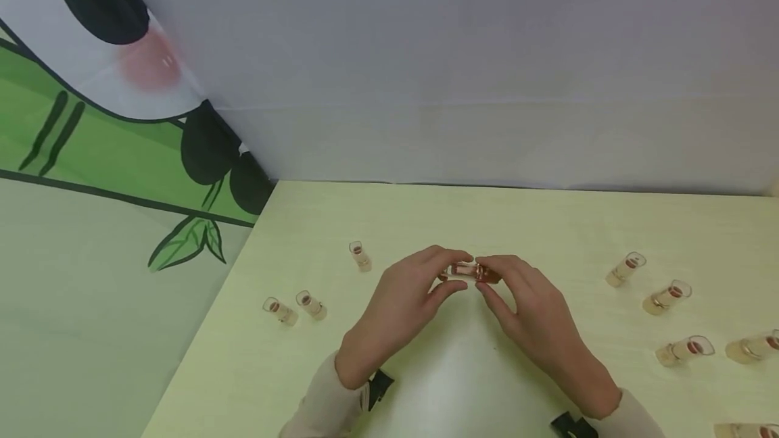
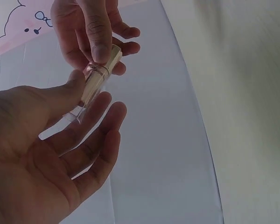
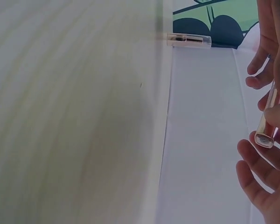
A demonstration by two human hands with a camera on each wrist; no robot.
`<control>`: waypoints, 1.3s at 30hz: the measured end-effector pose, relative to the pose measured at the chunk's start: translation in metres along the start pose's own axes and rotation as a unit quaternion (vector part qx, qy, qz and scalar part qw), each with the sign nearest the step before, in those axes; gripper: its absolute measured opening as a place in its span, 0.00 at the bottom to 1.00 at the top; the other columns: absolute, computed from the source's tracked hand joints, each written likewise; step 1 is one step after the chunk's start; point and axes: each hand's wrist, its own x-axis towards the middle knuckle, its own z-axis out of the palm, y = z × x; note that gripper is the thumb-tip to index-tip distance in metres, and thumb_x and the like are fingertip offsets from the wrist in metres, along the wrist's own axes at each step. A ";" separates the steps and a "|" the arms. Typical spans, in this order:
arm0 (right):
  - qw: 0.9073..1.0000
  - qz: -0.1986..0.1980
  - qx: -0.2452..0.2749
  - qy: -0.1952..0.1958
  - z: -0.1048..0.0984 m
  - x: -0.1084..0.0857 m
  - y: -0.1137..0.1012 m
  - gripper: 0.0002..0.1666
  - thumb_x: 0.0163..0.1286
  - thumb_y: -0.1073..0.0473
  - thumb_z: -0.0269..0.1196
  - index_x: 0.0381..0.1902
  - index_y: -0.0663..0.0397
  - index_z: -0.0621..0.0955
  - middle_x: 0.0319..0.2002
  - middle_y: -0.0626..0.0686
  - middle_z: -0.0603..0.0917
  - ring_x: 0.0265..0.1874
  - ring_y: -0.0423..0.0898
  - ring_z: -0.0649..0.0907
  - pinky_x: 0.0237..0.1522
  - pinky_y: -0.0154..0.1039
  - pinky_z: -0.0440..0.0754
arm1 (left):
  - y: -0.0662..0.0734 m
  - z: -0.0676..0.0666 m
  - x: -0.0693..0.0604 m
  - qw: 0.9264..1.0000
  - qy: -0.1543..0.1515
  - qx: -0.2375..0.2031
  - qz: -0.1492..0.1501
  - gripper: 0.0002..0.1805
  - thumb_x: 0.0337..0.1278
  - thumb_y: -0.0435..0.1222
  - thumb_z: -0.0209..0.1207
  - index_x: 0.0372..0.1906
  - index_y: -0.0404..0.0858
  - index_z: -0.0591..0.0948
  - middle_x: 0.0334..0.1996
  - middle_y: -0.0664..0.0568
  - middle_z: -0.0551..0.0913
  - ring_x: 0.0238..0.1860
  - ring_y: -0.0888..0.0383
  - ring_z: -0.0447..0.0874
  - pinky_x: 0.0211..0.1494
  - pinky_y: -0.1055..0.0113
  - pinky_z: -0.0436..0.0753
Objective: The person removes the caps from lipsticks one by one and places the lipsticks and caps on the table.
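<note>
Both hands hold one lipstick tube [image 1: 465,271] crosswise above the table. My left hand [image 1: 409,293] pinches its clear-capped end between thumb and fingers; in the left wrist view the clear cap [image 2: 76,113] sticks out past the thumb. My right hand [image 1: 535,306] grips the pale gold base from the other side. In the right wrist view, the square end of the base [image 3: 264,139] shows beside the right thumb. Fingers cover part of the tube, and I cannot tell whether cap and base are fully joined.
Three lipsticks stand at the left of the table [image 1: 292,384], one of them a back lipstick [image 1: 360,257]. Several more stand at the right, including a lipstick [image 1: 625,269] and another lipstick [image 1: 684,350]. A pale cloth wall [image 1: 487,86] rises behind the table.
</note>
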 end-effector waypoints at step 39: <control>0.998 -0.048 -0.014 -0.028 -0.003 -0.001 -0.001 0.30 0.83 0.39 0.47 0.60 0.51 0.84 0.35 0.48 0.79 0.25 0.39 0.70 0.26 0.33 0.70 | -0.008 0.002 -0.001 1.000 0.011 -0.007 0.023 0.15 0.60 0.37 0.72 0.51 0.51 0.88 0.44 0.62 0.90 0.39 0.64 0.86 0.43 0.71 0.84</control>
